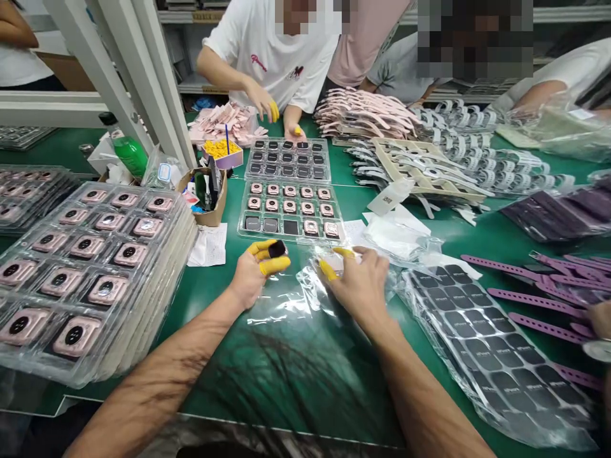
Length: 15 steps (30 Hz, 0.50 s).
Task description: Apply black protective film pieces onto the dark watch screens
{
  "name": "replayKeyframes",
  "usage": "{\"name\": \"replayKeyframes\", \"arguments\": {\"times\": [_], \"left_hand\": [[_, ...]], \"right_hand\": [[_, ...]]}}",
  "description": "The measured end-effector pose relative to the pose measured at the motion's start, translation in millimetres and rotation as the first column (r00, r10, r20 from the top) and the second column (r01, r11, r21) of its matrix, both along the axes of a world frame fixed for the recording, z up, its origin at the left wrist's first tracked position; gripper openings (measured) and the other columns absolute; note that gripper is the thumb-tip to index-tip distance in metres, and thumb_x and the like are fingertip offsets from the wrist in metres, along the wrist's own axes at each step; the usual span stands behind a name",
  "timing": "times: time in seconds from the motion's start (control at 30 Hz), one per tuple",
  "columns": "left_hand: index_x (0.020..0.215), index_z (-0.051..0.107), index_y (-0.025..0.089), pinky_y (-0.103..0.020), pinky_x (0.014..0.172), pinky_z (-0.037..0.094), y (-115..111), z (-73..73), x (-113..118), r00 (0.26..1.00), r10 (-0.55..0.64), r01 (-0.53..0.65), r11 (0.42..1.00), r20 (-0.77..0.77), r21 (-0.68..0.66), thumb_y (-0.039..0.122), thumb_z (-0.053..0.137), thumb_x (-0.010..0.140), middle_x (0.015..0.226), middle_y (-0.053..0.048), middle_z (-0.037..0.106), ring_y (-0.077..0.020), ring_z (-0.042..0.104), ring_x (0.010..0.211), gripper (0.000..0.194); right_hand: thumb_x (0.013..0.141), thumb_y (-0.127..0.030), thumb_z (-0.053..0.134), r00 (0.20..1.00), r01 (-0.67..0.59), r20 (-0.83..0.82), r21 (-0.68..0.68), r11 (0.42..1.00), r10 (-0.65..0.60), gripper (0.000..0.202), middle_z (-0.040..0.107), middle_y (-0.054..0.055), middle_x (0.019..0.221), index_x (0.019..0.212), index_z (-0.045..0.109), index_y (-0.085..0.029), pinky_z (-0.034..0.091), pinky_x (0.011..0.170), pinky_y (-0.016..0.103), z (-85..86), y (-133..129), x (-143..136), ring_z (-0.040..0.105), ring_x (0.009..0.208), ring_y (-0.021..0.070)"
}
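Observation:
My left hand [255,270], with yellow finger cots, pinches a small black square screen piece [277,249] between thumb and fingers above the green mat. My right hand [360,280], also in yellow finger cots, rests on crinkled clear plastic film [310,280] just right of it, its fingertips gripping the film. Directly beyond both hands lies a clear tray [244,236] holding pink watch bodies and a few black screens. A second tray [287,159] of black screens sits behind it.
A stack of clear trays with pink watch bodies [86,267] fills the left. A bagged sheet of black screens [491,356] lies at right, purple straps [539,299] beyond. A cardboard box [207,194] of tools stands left of the trays. Across the table, people work; one person's hands [267,105] wear yellow cots.

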<state>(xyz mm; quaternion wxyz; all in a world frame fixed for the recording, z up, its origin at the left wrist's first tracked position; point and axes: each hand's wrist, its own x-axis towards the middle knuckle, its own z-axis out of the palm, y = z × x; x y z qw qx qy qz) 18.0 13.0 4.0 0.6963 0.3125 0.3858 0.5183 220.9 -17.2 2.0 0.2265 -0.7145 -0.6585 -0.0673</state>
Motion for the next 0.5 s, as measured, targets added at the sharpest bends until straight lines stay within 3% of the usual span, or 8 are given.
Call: {"name": "replayKeyframes", "arguments": {"times": [0.07,0.13,0.2,0.3,0.5], "left_hand": [[0.098,0.064,0.019,-0.021,0.077,0.052,8,4.5,-6,0.973,0.139,-0.14,0.99,0.183,-0.005,0.02,0.089,0.054,0.097,-0.001,0.07,-0.0092,0.065,0.081,0.051],[0.098,0.062,0.02,-0.019,0.077,0.052,15,7.8,-14,0.94,0.243,-0.259,0.965,0.241,0.034,0.022,0.089,0.054,0.096,0.001,0.068,-0.0082,0.065,0.083,0.052],[0.099,0.06,0.02,-0.02,0.076,0.052,20,9.7,-22,0.929,0.303,-0.33,0.938,0.211,0.105,0.023,0.089,0.052,0.097,0.001,0.068,-0.0095,0.066,0.085,0.055],[0.101,0.059,0.019,-0.022,0.074,0.051,23,10.9,-29,0.932,0.34,-0.359,0.916,0.127,0.181,0.026,0.089,0.052,0.099,-0.001,0.068,-0.0121,0.066,0.087,0.058],[0.101,0.058,0.02,-0.024,0.071,0.052,21,9.4,-30,0.948,0.3,-0.316,0.928,0.104,0.2,0.023,0.089,0.053,0.099,-0.002,0.067,-0.0125,0.065,0.084,0.057]], "right_hand": [[0.091,-0.041,0.053,0.996,-0.064,-0.057,0.077,0.995,0.068,0.038,0.055,0.02,0.118,0.121,0.06,-0.019,0.043,0.09,0.054,3.7,-5,-17,0.049,0.107,0.0352],[0.094,-0.039,0.048,0.963,-0.213,-0.15,0.071,0.974,0.222,0.038,0.059,0.016,0.111,0.126,0.055,-0.02,0.045,0.089,0.048,5.8,-7,-50,0.052,0.103,0.0309],[0.094,-0.038,0.05,0.949,-0.259,-0.191,-0.024,0.966,0.25,0.039,0.061,0.015,0.104,0.125,0.055,-0.015,0.045,0.086,0.044,4.2,-4,-88,0.053,0.099,0.0301],[0.092,-0.038,0.053,0.968,-0.23,-0.137,-0.137,0.964,0.212,0.04,0.062,0.018,0.105,0.12,0.058,-0.01,0.042,0.084,0.043,-5.3,5,-127,0.052,0.099,0.0321],[0.091,-0.023,0.05,0.974,-0.215,-0.11,-0.158,0.964,0.199,0.023,0.068,0.013,0.097,0.11,0.062,-0.019,0.042,0.079,0.04,-19.1,10,-129,0.057,0.092,0.0299]]}}
